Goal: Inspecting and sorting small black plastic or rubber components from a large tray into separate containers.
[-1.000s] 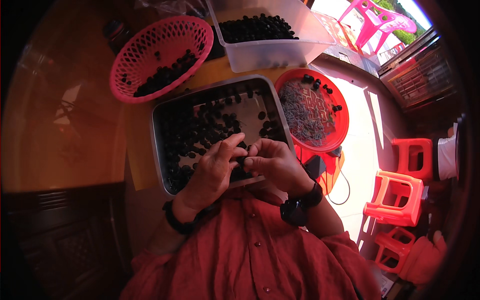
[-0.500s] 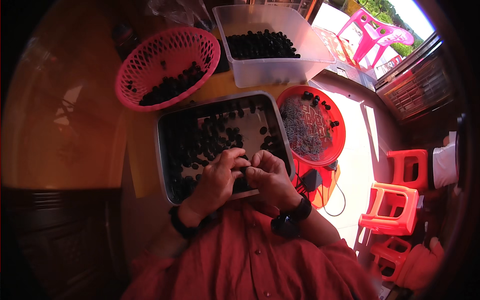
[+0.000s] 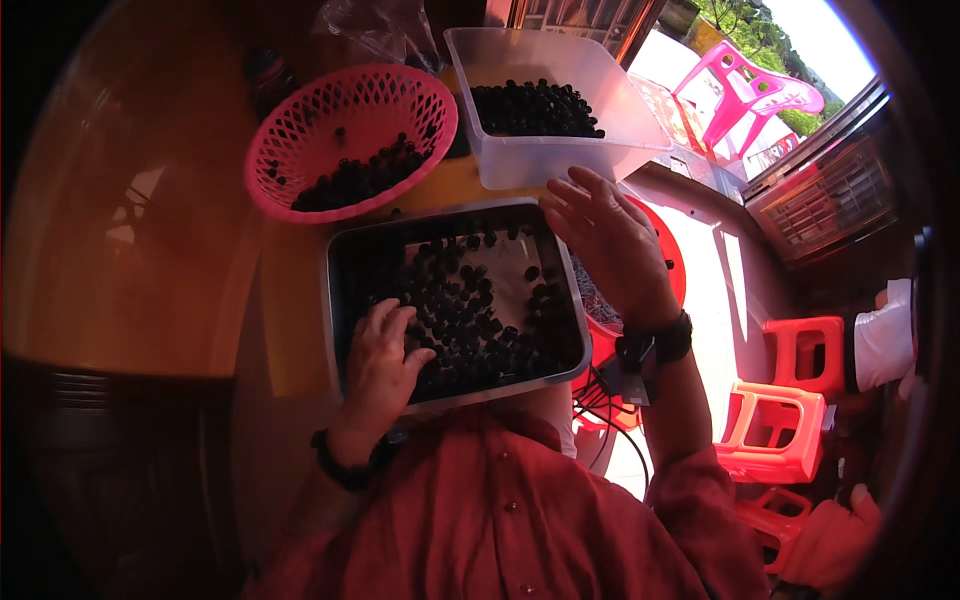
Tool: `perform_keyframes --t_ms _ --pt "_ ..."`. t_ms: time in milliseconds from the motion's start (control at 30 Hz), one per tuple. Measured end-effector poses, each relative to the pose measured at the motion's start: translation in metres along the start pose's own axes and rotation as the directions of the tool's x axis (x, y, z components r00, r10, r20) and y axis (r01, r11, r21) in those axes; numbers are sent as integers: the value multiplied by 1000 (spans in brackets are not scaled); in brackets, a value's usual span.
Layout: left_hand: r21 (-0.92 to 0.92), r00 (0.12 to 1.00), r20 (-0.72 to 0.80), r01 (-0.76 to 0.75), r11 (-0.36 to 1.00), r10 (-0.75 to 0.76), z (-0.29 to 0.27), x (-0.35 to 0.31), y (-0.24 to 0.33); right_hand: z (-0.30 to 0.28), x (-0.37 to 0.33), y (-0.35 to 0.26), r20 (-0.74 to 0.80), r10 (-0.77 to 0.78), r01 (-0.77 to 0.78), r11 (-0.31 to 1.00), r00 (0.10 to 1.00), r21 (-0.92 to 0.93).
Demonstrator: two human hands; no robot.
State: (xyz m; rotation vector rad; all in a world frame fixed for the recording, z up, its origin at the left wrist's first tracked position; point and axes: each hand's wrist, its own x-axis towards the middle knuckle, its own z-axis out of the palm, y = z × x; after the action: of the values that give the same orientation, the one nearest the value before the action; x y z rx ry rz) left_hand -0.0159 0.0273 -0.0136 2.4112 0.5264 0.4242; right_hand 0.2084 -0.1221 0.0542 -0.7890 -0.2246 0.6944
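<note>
Flanking the unclenched pair — left hand over tray, right hand beside — are tabletop and sunlit floor.

Red shirt, small buttons down the front, black wristbands (1 each side)

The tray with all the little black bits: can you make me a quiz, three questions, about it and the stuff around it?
1. Choose: what colour is the basket beyond the metal tray?
A green
B pink
C blue

2. True or false: the left hand and the right hand are touching each other.

3. Fill in the colour: the clear box holds small ____ pieces.

Key: 1 B; 2 false; 3 black.
</note>
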Motion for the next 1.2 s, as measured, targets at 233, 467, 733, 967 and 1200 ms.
perform_keyframes --t_ms 233,467,733,967,1200 --pt "-33 970 243 -10 999 18 8 -4 6 -29 -46 78 501 89 509 -150 861 -847" --pt "-34 963 269 13 999 -4 13 -3 3 -17 -56 76 210 381 355 -365 900 -861" --pt "-59 994 111 -2 998 8 17 2 -2 -21 -63 81 243 259 332 -397 935 -855" --pt "-235 983 184 44 971 0 -14 19 25 -25 -68 90 344 188 391 -384 920 -837" --pt "-135 964 232 -97 986 126 -21 61 42 -30 -71 90 320 144 351 -387 936 -853"
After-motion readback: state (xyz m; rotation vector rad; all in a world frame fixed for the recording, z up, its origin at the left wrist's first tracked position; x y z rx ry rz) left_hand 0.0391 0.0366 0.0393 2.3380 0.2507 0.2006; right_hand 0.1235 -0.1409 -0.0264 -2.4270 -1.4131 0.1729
